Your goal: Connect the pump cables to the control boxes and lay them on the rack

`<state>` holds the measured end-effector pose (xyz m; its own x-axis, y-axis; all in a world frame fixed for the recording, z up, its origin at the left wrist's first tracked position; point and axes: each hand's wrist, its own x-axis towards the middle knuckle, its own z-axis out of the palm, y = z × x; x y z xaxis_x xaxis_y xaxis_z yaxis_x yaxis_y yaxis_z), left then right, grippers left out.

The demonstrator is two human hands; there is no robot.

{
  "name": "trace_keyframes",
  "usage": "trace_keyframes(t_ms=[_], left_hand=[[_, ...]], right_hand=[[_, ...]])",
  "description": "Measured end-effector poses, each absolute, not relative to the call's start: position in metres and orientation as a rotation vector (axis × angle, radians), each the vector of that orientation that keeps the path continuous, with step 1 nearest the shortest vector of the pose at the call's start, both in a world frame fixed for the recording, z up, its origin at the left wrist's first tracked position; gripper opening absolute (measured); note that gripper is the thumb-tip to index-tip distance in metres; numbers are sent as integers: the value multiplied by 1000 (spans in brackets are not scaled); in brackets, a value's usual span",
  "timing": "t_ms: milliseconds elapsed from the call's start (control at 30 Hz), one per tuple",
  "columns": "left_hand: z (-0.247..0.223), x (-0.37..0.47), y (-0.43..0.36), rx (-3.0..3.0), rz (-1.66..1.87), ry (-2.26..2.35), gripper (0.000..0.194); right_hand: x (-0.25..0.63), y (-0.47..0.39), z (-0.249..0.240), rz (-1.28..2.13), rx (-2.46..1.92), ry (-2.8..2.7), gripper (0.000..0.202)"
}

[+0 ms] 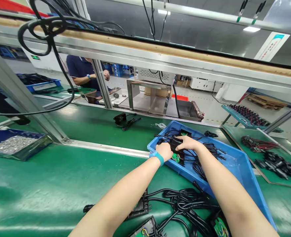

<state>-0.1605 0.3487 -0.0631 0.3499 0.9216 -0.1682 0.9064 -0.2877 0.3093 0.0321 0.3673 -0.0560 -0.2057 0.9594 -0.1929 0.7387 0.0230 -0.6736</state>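
Black case [175,144]: in the blue tray's [239,161] far-left part, long axis hidden by hands
Right hand [187,144]: fingers spread, touching the case
Left hand [164,150]: beside it, finger state cannot be told
Writing: pillar sign [271,46] far right, too blurred to read
Desk [61,177]: green, shiny
Room: workshop, pale floor [209,107]

Beyond the metal frame [102,84] are a person [79,69], a pallet [267,101] and possibly an exit sign [35,57].
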Motion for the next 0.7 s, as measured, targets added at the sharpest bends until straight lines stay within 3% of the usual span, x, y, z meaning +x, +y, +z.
trace_keyframes(t_ms=[200, 433, 600, 700], left_hand=[[-64, -165, 348, 2325, 104, 1620, 28], [-64, -164, 349, 2339, 52, 1618, 23], [-65, -169, 350, 2360, 82, 1612, 22], [-67, -173, 345, 2397, 147, 1599, 27]], right_hand=[[23, 360, -62, 566, -1882, -2100, 96], [21, 353, -64, 376, -1869, -2183, 95], [39, 352, -56, 441, -1772, -1859, 95], [61, 359, -48, 193, -1905, -1623, 93]])
